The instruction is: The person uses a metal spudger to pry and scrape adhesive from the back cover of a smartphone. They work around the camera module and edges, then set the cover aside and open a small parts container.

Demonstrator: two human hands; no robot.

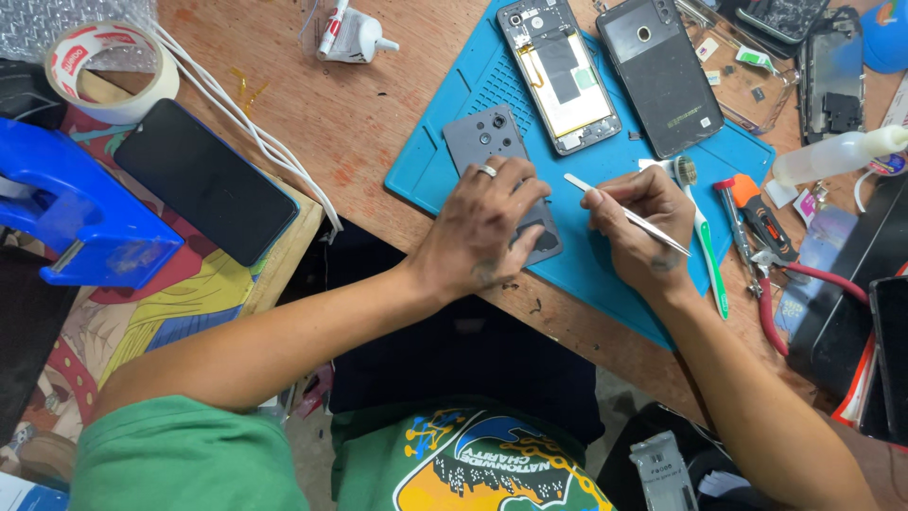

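My left hand (487, 222), with a ring on one finger, presses down on a grey phone (494, 142) lying back-up on the blue work mat (445, 161). My right hand (636, 220) sits just right of it and grips metal tweezers (624, 213). The tweezers lie across the fingers, one end pointing left toward the phone. Part of the grey phone is hidden under my left palm.
An opened phone frame (560, 74) and a black back cover (659, 76) lie further up the mat. A toothbrush (705, 246), screwdrivers (757, 222), a white squeeze bottle (837, 151) are right. A black phone (208, 180), tape roll (109, 66), blue tool (66, 213) are left.
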